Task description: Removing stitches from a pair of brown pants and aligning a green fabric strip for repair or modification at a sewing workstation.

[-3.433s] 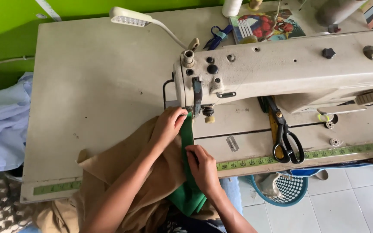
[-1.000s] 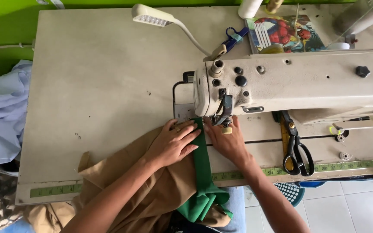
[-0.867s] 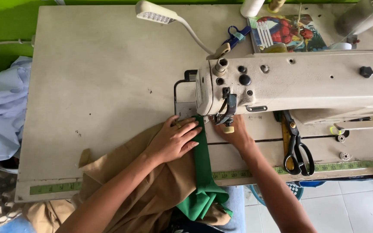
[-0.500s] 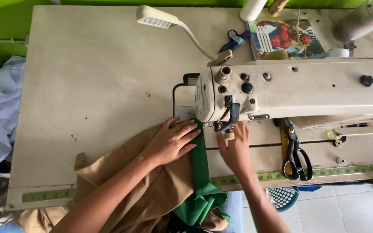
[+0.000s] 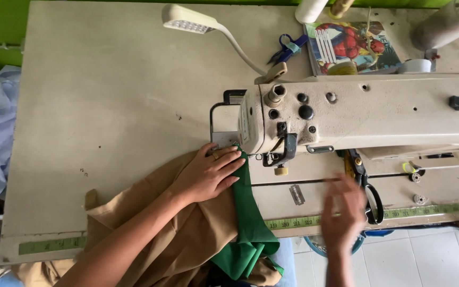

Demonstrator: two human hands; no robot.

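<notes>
Head view, green fabric (image 5: pixel 251 212) under left fingers (image 5: pixel 228 162)

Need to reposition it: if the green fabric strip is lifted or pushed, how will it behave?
The green fabric strip probably flops: it bunches in folds past the table edge. It looks light and likely slides over the tan cloth unless the left hand presses it. Pushed, it should wrinkle.
</notes>
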